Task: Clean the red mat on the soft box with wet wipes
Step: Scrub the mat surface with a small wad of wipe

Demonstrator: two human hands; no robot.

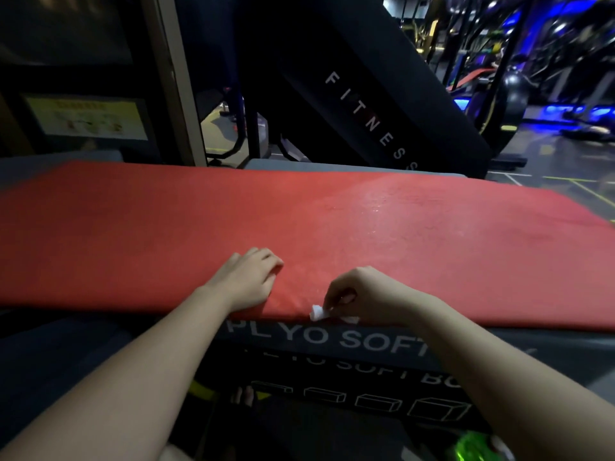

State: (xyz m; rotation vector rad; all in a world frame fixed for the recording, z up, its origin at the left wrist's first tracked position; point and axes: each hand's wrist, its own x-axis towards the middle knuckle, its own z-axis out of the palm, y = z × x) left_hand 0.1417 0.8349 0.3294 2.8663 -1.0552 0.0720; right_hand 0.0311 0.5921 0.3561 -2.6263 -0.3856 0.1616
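1. Red mat (299, 227): lies flat across the top of the soft box (332, 341), with its near edge above the box lettering. A wet sheen (382, 201) shows on the far right part.
2. My left hand (246, 281): palm down on the mat near its front edge, fingers (266, 257) laid loosely together and gripping nothing. I judge it steadies the mat against sliding.
3. My right hand (359, 294): fingers (339, 299) curled, pinching a small bunched wet wipe (317, 312) at the mat's near edge, probably to work that edge.
4. Green packet (472, 444): low right, too blurred to identify.
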